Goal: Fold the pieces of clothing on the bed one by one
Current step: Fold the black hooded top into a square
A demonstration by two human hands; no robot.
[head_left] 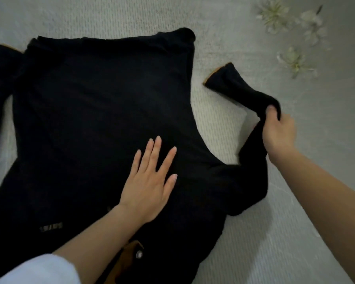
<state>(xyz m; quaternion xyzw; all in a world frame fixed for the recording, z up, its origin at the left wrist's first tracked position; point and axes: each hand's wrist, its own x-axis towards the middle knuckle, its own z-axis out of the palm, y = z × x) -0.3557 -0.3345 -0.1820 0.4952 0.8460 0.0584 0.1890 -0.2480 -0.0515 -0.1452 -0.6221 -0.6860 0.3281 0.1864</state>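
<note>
**quiltnerd:** So what's the layout here? All that shows is a big black garment [94, 111] spread flat on the bed [244, 232], covering most of the left and middle of the cover. Looks like a long-sleeved top or jacket, with the hem toward the far edge of the bed and the collar end toward the near edge.

**foldbot_fan:** Yeah, that's how it reads. There's tan lining [129, 253] showing near the collar end with a small round snap or button [139, 254] on it, plus a small label with pale lettering [51, 226], too blurry to read. The person's left hand [150, 181] lies flat, palm down, on the body of the garment, fingers [155, 152] spread out and straight, pinching nothing.

**quiltnerd:** And the other hand?

**foldbot_fan:** The right hand [279, 132] is off to the right side of the bed, fingers curled tight around the right sleeve [252, 152], bunching it partway along. The sleeve is lifted off the cover there, and its cuff [221, 78] points toward the far edge with a thin tan edge showing. The other sleeve [0, 78] trails out toward the left edge of the bed.

**quiltnerd:** What's on the cover itself?

**foldbot_fan:** Pale ribbed fabric, with a printed pale flower pattern [291, 29] near the far right corner. A white sleeve [39, 269] covers the person's left arm at the near edge.
</note>
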